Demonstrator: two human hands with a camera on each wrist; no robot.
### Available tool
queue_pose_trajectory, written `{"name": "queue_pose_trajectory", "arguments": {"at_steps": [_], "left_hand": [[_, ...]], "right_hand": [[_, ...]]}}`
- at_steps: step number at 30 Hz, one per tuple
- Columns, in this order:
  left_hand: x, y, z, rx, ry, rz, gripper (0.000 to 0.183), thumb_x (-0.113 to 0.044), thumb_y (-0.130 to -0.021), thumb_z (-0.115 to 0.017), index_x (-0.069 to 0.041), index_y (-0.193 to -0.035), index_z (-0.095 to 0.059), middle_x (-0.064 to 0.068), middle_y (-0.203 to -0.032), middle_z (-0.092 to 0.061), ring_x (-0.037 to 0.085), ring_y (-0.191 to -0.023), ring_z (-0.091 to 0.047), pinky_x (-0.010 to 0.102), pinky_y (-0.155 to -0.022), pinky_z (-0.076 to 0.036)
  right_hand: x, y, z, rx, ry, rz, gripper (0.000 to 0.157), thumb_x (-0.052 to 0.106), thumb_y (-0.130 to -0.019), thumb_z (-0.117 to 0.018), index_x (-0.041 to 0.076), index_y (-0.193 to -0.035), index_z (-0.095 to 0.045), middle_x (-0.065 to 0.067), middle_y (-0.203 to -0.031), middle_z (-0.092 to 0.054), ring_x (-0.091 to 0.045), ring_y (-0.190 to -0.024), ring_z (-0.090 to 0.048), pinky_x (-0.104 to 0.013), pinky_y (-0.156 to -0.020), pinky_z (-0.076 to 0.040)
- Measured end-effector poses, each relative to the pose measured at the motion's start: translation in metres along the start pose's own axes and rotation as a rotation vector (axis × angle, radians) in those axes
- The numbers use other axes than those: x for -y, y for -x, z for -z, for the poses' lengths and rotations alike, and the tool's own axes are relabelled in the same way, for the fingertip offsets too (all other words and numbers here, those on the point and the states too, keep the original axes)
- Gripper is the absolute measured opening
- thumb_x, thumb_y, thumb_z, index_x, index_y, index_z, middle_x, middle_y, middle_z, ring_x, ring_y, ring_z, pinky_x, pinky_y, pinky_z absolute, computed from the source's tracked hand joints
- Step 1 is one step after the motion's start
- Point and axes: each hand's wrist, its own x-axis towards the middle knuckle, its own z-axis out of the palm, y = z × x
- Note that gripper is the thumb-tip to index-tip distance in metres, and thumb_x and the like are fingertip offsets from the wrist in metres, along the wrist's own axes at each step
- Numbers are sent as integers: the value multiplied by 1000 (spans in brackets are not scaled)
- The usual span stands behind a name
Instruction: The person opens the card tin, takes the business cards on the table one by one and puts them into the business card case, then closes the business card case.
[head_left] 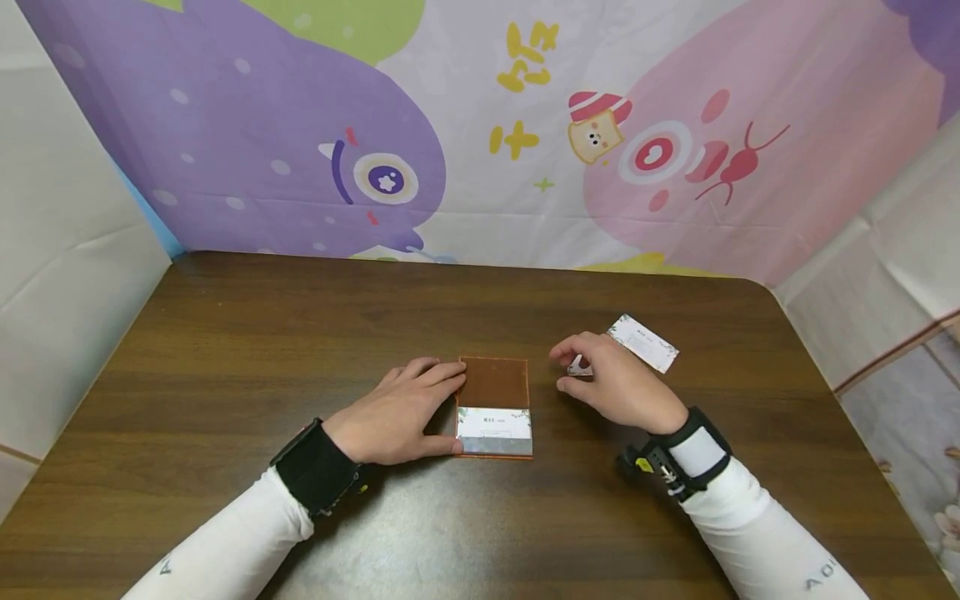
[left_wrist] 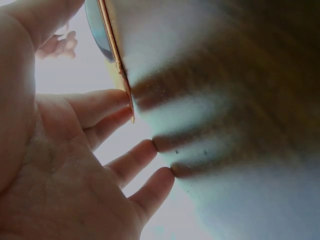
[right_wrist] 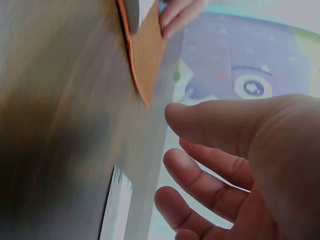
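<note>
A brown leather card holder (head_left: 493, 382) lies on the wooden table, with a white printed card (head_left: 495, 422) in its lower pocket. My left hand (head_left: 397, 408) rests at the holder's left side, its fingertips touching the upper left edge and its thumb at the lower left corner. In the left wrist view, two fingertips (left_wrist: 165, 180) press on the tabletop beside the holder. To the right, my right hand (head_left: 618, 383) hovers with loosely bent fingers and nothing between them. Beyond it lies a white card (head_left: 642, 342) with leafy corners; another printed corner (head_left: 576, 367) shows between thumb and fingers, the rest hidden.
The dark wooden table (head_left: 300, 317) meets a cartoon-printed cloth (head_left: 480, 225) at its back edge. Pale sheets (head_left: 67, 250) hang at both sides. Each wrist wears a black strap (head_left: 318, 467) with a small camera.
</note>
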Motion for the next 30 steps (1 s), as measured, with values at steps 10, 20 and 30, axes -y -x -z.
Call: {"name": "queue_pose_trajectory", "arguments": {"at_steps": [10, 20, 30], "left_hand": [[-1, 0, 0, 5, 1, 1, 90, -57, -96, -74, -1, -160, -45, 10, -169, -36, 37, -154, -30, 63, -117, -35], [-1, 0, 0, -2, -1, -4, 89, -57, -96, -74, -1, -160, -46, 10, -169, -37, 37, -153, -32, 63, -116, -35], [-1, 0, 0, -3, -5, -4, 90, -57, -96, -74, 0, -160, -46, 10, -169, -37, 38, -153, -31, 64, -116, -35]], "right_hand": [[-26, 0, 16, 8, 63, -37, 39, 9, -92, -83, -1, -128, -70, -12, -117, -72, -33, -105, -64, -51, -94, -52], [-49, 0, 22, 2, 151, -113, 44, 14, -91, -84, 3, -131, -70, -13, -124, -71, -34, -111, -59, -53, -97, -48], [-63, 0, 28, 23, 172, -140, 50, 15, -90, -86, 1, -135, -67, -16, -130, -68, -37, -115, -54, -54, -98, -45]]}}
